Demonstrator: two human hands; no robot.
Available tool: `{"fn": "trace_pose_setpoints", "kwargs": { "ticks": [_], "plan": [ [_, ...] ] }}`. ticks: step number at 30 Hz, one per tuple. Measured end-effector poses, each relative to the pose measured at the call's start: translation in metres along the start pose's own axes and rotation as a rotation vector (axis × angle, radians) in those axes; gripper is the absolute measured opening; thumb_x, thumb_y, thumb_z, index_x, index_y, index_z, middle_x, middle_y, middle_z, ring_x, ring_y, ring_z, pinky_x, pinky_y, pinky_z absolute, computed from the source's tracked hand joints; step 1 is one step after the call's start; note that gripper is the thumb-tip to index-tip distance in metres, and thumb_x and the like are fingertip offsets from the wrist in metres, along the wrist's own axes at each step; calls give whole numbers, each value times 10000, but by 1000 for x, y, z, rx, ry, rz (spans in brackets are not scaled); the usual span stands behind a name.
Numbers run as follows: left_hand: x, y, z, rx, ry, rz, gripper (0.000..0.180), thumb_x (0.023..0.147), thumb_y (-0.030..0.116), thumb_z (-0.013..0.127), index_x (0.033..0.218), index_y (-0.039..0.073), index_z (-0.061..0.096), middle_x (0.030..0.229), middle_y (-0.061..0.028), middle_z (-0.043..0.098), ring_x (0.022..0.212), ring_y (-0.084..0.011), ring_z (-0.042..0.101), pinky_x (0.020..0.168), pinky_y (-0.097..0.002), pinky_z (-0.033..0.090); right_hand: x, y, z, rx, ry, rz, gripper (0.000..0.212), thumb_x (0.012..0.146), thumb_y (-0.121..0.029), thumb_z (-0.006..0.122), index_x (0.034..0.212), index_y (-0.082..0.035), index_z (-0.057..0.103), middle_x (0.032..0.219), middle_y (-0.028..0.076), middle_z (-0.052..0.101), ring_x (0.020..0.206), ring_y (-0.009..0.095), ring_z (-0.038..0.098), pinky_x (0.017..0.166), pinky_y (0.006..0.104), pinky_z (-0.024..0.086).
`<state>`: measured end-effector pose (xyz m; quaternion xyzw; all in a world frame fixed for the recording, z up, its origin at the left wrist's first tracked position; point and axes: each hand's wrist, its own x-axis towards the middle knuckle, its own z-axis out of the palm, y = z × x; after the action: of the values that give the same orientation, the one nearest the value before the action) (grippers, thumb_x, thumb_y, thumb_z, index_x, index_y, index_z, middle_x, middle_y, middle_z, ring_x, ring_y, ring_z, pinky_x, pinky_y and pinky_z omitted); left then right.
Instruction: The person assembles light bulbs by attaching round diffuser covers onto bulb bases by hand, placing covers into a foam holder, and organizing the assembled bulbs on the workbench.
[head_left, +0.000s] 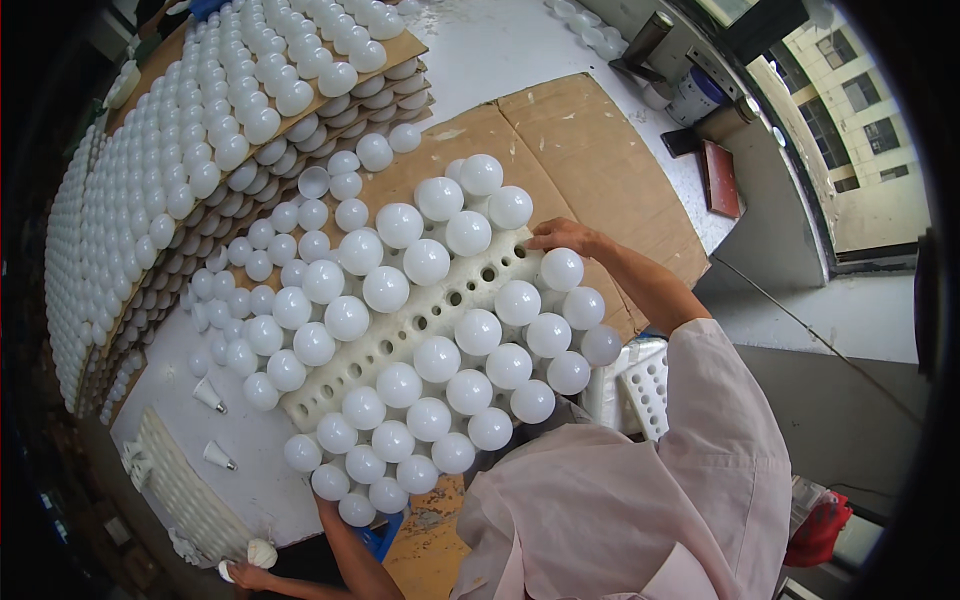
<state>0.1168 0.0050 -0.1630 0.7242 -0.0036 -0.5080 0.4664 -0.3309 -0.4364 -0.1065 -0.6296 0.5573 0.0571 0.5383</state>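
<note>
A long white foam tray with a row of holes slants across the middle, over cardboard and the table's near edge. Rows of frosted white globe bulb covers stand along both its sides. My right hand is closed on the tray's far right end, thumb and fingers at its edge. At the near left end, my left hand reaches under the covers, its fingers hidden. More bulb covers cluster just left of the tray. Two white cone-shaped bulb bases with metal caps lie on the table.
Stacked boards loaded with globes rise at the left. A flat cardboard sheet covers the table's right part. Another person's hand holds a white piece at lower left, beside a ribbed white tray. Cups and a red box stand by the window.
</note>
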Motion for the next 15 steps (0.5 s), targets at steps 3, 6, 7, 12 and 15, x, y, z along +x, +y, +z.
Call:
{"fn": "trace_pose_setpoints", "kwargs": {
  "ticks": [3,6,7,12,15],
  "plan": [
    [12,1,15,61,-37,-14,304,789,124,677,1060,-3,622,948,-80,654,828,-173,636,710,-306,517,18,8,0,-173,-91,52,530,766,-419,659,1063,19,624,990,170,643,924,251,618,818,351,486],
    [16,-5,20,105,-58,-15,300,788,125,678,1055,-2,625,944,-77,654,826,-172,636,709,-307,517,20,10,5,-124,-89,-27,514,757,-370,671,1089,18,613,983,166,649,920,248,618,825,363,482],
    [16,-7,20,119,-64,-14,299,787,125,678,1053,-1,626,942,-76,654,826,-171,635,709,-307,517,19,11,6,-53,-79,-82,502,756,-340,674,1104,15,607,983,161,652,917,247,620,829,365,482],
    [25,-19,28,193,-132,13,292,785,127,680,1044,1,632,935,-71,655,824,-170,634,708,-307,517,19,17,7,63,-124,-149,478,768,-279,658,1147,6,592,1013,161,656,931,239,620,838,357,485],
    [33,-25,33,233,-178,42,288,784,128,681,1038,2,635,930,-68,655,822,-168,634,708,-307,516,20,22,8,44,-116,-189,461,777,-262,647,1140,16,591,1024,160,655,936,230,617,837,354,486]
  ]
}}
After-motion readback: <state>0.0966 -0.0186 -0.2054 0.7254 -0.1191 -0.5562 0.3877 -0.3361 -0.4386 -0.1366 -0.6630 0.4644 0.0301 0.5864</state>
